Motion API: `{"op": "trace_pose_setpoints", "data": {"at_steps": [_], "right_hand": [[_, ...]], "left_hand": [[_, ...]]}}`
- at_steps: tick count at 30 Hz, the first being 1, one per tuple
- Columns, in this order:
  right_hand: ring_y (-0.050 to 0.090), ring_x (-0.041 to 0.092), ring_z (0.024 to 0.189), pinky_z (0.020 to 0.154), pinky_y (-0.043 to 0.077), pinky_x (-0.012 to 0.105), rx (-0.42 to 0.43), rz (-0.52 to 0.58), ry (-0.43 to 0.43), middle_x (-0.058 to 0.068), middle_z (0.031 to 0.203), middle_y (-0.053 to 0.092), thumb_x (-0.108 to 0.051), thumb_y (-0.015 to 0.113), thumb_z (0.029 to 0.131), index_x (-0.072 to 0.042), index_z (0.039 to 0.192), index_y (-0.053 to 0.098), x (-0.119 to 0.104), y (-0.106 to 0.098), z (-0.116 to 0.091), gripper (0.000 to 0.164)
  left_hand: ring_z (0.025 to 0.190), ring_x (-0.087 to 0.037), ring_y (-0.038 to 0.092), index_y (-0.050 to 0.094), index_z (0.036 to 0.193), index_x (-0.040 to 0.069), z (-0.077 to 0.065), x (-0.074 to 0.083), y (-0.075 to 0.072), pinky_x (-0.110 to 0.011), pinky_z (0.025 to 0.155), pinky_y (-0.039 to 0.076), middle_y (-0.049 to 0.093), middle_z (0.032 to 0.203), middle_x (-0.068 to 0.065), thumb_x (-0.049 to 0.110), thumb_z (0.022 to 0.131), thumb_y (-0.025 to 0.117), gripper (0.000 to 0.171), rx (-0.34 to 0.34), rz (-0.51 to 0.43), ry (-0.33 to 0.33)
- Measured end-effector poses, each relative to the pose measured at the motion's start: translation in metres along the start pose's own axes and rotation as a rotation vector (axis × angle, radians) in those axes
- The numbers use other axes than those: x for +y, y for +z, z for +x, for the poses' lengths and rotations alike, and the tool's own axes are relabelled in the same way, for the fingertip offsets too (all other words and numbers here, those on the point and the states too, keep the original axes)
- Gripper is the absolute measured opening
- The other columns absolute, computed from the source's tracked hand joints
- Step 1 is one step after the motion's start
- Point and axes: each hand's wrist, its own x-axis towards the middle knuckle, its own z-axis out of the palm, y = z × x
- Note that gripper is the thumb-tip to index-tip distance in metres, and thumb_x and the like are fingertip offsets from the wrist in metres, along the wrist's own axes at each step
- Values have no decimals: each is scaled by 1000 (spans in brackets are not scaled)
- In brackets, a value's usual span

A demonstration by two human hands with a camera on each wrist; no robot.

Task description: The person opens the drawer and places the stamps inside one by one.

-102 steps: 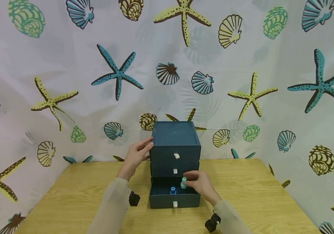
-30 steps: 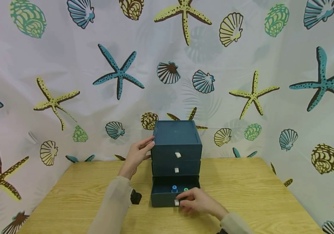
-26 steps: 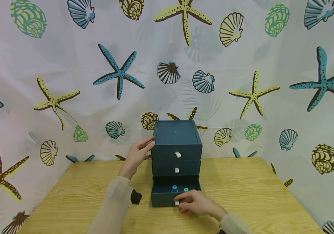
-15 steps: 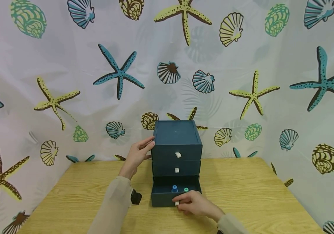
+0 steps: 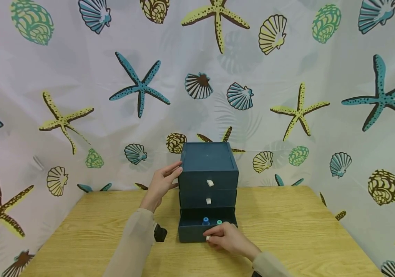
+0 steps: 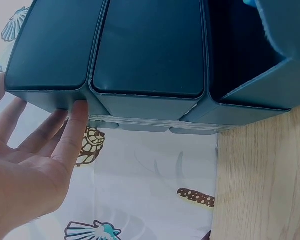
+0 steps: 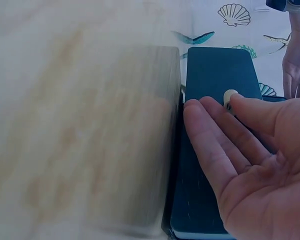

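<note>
A dark blue chest of three drawers (image 5: 208, 157) stands on the table. My left hand (image 5: 160, 185) lies against its left side, straight fingertips on the upper edge in the left wrist view. The bottom drawer (image 5: 190, 234) is pulled partway out. Its small white pull tab (image 5: 208, 238) is pinched between thumb and fingers of my right hand (image 5: 230, 240); the right wrist view shows the thumb on the tab. Inside that drawer are a small blue bottle-shaped piece (image 5: 206, 221) and a mint-green one (image 5: 219, 222), mostly hidden by the drawer front.
The two upper drawers are closed, each with a white tab (image 5: 210, 183). The wooden table (image 5: 280, 227) extends to both sides. Behind it hangs a white cloth (image 5: 197, 119) printed with shells and starfish.
At first my right hand held the mint-green piece in the drawer; it let go and moved down to the white tab. The drawer has since slid slightly inward. My left hand stays put.
</note>
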Motion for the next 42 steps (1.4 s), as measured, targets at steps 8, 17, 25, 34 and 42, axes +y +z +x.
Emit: {"op": "trace_pose_setpoints", "data": {"at_steps": [8, 17, 25, 34, 42], "right_hand": [[72, 23, 92, 75, 60, 34, -6, 16, -13, 11, 106, 74, -9, 64, 94, -7, 113, 74, 0, -3, 4, 22], [72, 25, 94, 80, 60, 35, 4, 3, -38, 13, 108, 74, -8, 65, 94, -5, 113, 74, -2, -6, 11, 22], [72, 25, 93, 80, 60, 35, 19, -16, -55, 13, 105, 74, -8, 65, 93, -4, 113, 74, -1, -7, 15, 22], [72, 24, 92, 81, 59, 35, 55, -53, -45, 11, 104, 75, -9, 66, 93, -6, 113, 74, -1, -8, 21, 22], [70, 15, 94, 85, 57, 35, 87, -109, -39, 6, 105, 75, -13, 67, 93, -11, 113, 75, 4, -8, 28, 22]], "left_hand": [[139, -27, 43, 50, 144, 27, -2, 0, 0, -51, 105, 45, 43, 153, -5, 40, 98, 58, 49, 2, -4, -5], [140, -28, 42, 48, 146, 27, -1, 2, -2, -53, 106, 43, 41, 154, -6, 41, 99, 57, 50, 0, 7, 3], [139, -27, 44, 50, 145, 27, -1, 3, -1, -52, 104, 46, 44, 152, -5, 39, 99, 58, 48, 7, -6, 7], [139, -27, 44, 50, 145, 27, -1, 2, -1, -51, 104, 46, 43, 153, -5, 39, 99, 58, 48, -1, -12, 17], [138, -26, 45, 51, 145, 26, -3, 3, -1, -50, 104, 47, 44, 152, -5, 38, 98, 59, 49, 7, -16, 4]]}}
